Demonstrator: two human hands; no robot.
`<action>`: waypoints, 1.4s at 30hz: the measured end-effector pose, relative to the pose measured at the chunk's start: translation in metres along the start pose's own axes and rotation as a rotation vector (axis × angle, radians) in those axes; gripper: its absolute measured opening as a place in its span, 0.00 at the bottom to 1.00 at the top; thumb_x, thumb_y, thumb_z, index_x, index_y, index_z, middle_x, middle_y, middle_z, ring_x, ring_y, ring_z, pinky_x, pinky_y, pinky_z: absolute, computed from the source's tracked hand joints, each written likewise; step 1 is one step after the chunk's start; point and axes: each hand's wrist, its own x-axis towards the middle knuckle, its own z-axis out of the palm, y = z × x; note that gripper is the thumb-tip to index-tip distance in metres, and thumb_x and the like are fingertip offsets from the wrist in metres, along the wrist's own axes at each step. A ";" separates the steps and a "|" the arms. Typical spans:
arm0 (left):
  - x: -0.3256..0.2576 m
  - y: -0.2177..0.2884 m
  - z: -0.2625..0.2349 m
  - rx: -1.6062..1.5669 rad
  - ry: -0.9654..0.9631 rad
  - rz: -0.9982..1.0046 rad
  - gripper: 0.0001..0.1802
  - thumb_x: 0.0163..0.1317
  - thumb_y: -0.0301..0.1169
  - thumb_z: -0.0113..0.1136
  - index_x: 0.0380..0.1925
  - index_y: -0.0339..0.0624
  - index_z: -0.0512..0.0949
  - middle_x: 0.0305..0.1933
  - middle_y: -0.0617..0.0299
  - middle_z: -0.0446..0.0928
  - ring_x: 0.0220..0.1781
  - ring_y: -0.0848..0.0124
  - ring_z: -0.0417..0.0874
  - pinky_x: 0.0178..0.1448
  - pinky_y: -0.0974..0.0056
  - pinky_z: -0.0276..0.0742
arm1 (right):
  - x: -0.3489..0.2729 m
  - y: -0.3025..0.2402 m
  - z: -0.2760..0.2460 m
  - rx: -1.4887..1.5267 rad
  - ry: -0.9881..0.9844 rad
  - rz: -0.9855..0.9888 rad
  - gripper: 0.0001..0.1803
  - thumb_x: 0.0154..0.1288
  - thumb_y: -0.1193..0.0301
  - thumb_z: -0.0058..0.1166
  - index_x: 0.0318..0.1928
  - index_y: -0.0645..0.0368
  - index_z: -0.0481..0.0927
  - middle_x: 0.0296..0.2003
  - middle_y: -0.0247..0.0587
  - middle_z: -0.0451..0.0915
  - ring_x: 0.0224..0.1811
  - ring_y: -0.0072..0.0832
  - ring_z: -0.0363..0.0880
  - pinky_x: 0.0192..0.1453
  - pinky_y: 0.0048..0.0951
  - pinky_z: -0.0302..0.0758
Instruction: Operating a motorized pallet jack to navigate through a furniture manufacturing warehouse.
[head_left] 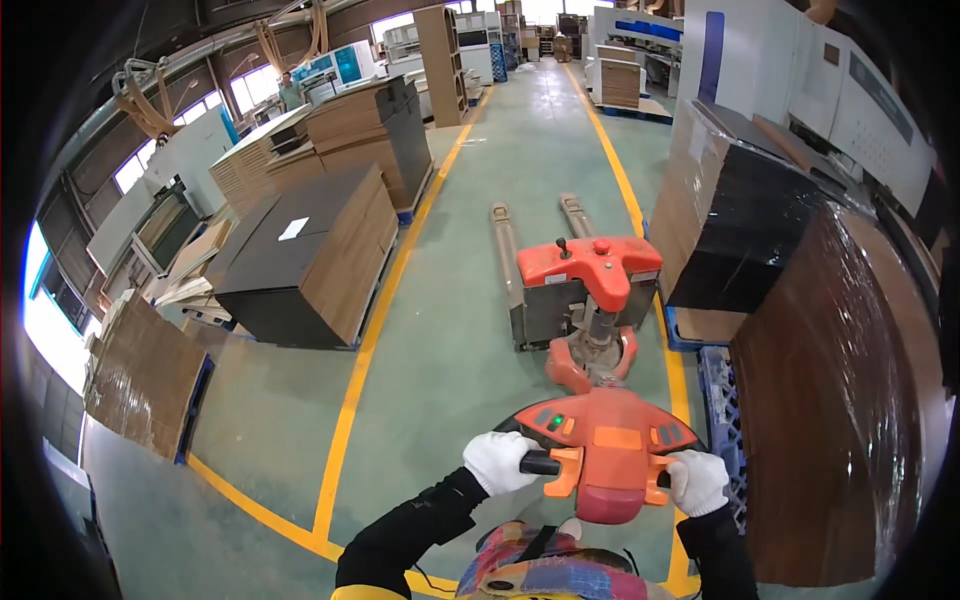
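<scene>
The person is standing at the orange tiller head [600, 450] of an electric pallet truck [585, 285], and both gloved hands are gripping it: the left hand [498, 462] is closed around the black left grip, and the right hand [697, 482] is closed around the right grip, beside the orange control paddles. The truck is standing on the green floor [450, 350] of the aisle, with its two empty forks [505, 250] pointing away from the person, between the yellow lines [370, 330]. To steer well here, I think both hands should be keeping a firm and even hold, and the tiller should be turning only little, because a wrapped stack of brown boards [830, 400] on a blue pallet [718, 400] is standing just beside the truck on the right. The forks are carrying nothing. On the left, a pallet is holding a stack of boards with a dark top sheet [300, 260], and farther away more pallets are holding tall stacks of pale boards [370, 130]. At the far end, white machines [800, 70] are lining the aisle.
</scene>
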 end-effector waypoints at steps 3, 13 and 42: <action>0.026 -0.019 -0.003 -0.008 0.026 0.013 0.19 0.48 0.51 0.70 0.37 0.56 0.86 0.31 0.62 0.84 0.36 0.59 0.86 0.42 0.56 0.83 | 0.034 0.002 0.004 -0.014 -0.053 0.010 0.20 0.68 0.57 0.45 0.23 0.51 0.80 0.20 0.43 0.77 0.24 0.46 0.78 0.31 0.43 0.74; 0.159 -0.063 0.000 0.004 -0.088 0.001 0.20 0.51 0.54 0.68 0.39 0.56 0.86 0.33 0.62 0.83 0.38 0.59 0.86 0.45 0.55 0.82 | 0.143 0.068 0.027 0.013 -0.039 0.084 0.22 0.69 0.55 0.43 0.27 0.55 0.82 0.22 0.46 0.78 0.27 0.49 0.80 0.32 0.45 0.76; 0.500 -0.151 -0.001 -0.004 -0.070 -0.033 0.16 0.51 0.50 0.68 0.37 0.59 0.87 0.33 0.63 0.85 0.36 0.60 0.87 0.43 0.56 0.83 | 0.437 0.267 0.074 -0.009 -0.010 0.052 0.13 0.63 0.64 0.48 0.27 0.54 0.82 0.22 0.45 0.79 0.26 0.46 0.81 0.32 0.43 0.77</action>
